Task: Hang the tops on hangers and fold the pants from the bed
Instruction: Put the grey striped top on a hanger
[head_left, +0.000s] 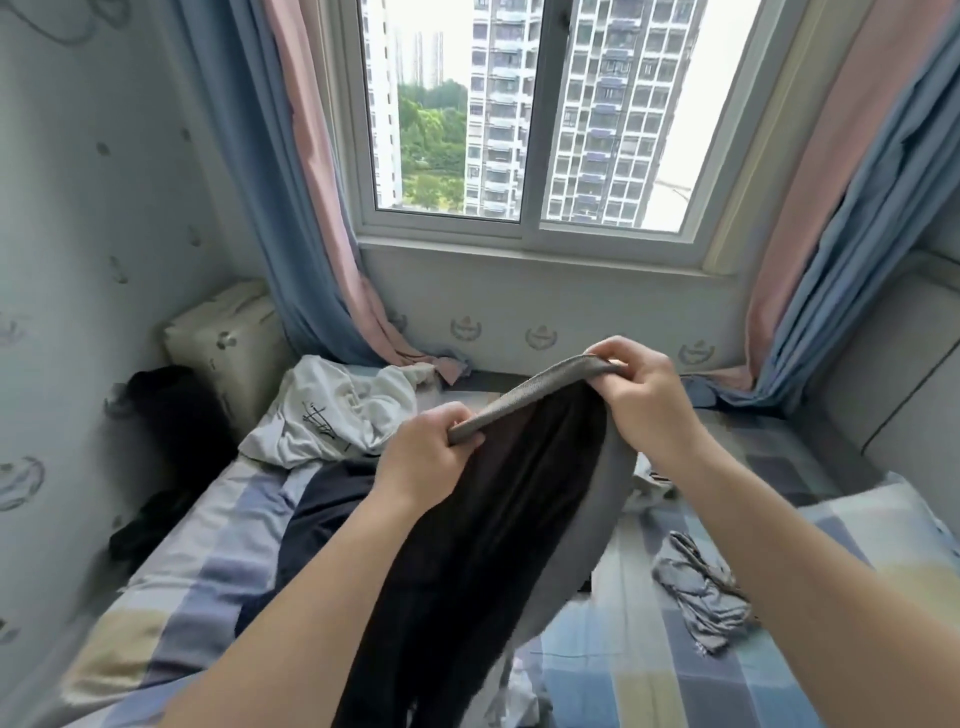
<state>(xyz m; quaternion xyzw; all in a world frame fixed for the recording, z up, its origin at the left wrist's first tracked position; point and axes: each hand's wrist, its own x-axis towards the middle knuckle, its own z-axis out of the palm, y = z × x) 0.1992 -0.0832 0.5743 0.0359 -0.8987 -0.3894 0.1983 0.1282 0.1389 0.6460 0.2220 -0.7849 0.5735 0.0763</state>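
Over bed (623, 670), pants (519, 519) waistband gripped by left hand (426, 449), right hand (641, 397); white top (332, 410) behind, grey garment (701, 587) beside.

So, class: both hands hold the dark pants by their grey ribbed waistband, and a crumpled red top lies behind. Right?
No: the head view shows the crumpled top is white, not red. Left hand and right hand hold the dark pants by the grey ribbed waistband.
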